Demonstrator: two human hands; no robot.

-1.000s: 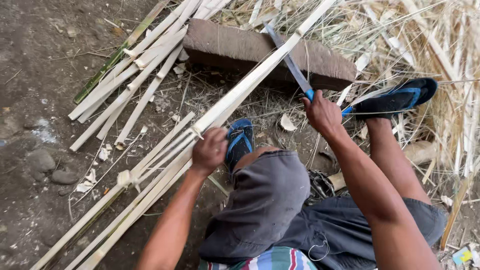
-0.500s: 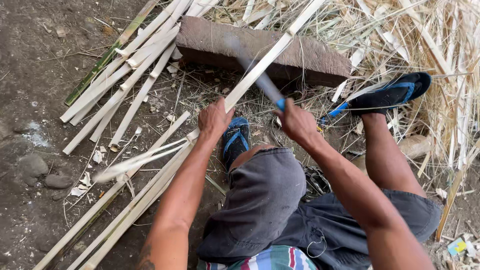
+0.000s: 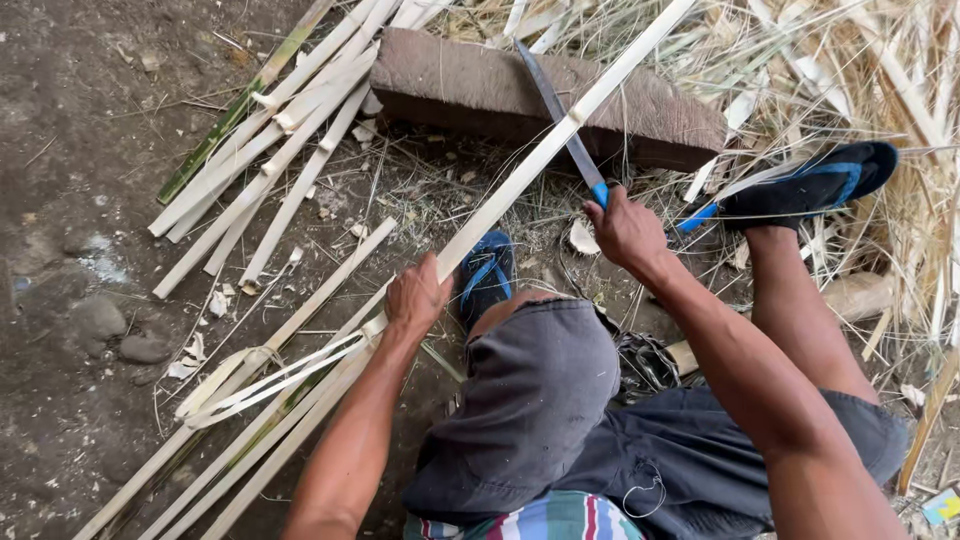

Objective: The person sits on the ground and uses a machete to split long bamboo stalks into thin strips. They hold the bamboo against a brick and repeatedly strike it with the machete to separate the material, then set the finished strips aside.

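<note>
1. Gripping a pale bamboo strip [image 3: 520, 180], the left hand [image 3: 415, 297] is clenched around it above bare dirt ground [image 3: 80, 120].
2. The right hand [image 3: 625, 228] is grasping a blue-handled knife [image 3: 560, 120], its blade lying against the strip over a wooden block [image 3: 450, 85].
3. Split bamboo strips [image 3: 270, 150] and dry straw litter [image 3: 850, 70] are lying around.

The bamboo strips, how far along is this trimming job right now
Done, it seems: pale shaved strips lie in a pile on the dirt at upper left, and thin curled shavings trail near the left hand. In hand: that hand grips one long strip resting across the wooden block, while the right hand holds a blue-handled knife against it. Left: more strips lie beside the left arm.
</note>
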